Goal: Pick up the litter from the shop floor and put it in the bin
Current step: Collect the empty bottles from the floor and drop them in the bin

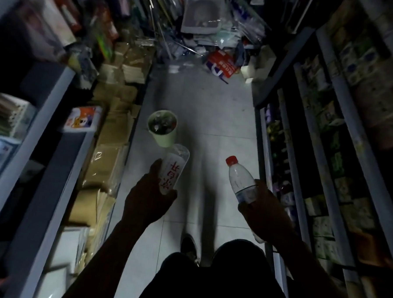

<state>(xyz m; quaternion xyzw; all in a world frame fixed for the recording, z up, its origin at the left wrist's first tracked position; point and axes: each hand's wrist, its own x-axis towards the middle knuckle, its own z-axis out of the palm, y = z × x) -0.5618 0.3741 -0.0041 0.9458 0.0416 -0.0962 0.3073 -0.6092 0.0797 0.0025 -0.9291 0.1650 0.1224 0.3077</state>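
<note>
Down the middle of a dim, narrow aisle, both hands are loaded. Left hand (151,192), at about seven o'clock from centre, has its fingers wrapped round the lower half of a clear bottle with red lettering (173,169); its far end tips up toward one o'clock, and which end carries the cap I can't tell. That far end sits just short of the pale green bin (163,130) at eleven o'clock, which stands upright on the tiled floor (215,118) with its mouth open and some rubbish already inside. Looks like a line-up for a drop, the bottle's long axis aimed almost at the rim.

Right hand (263,207), out at four o'clock, is closed on the base of a red-capped bottle (241,178), cap pointing to eleven o'clock, long axis leaning slightly left. It's held well apart from the bin, probably waiting its turn. Cardboard boxes (114,131) crowd the left side and shelving (328,133) the right, so the approach has to come straight down the aisle.
</note>
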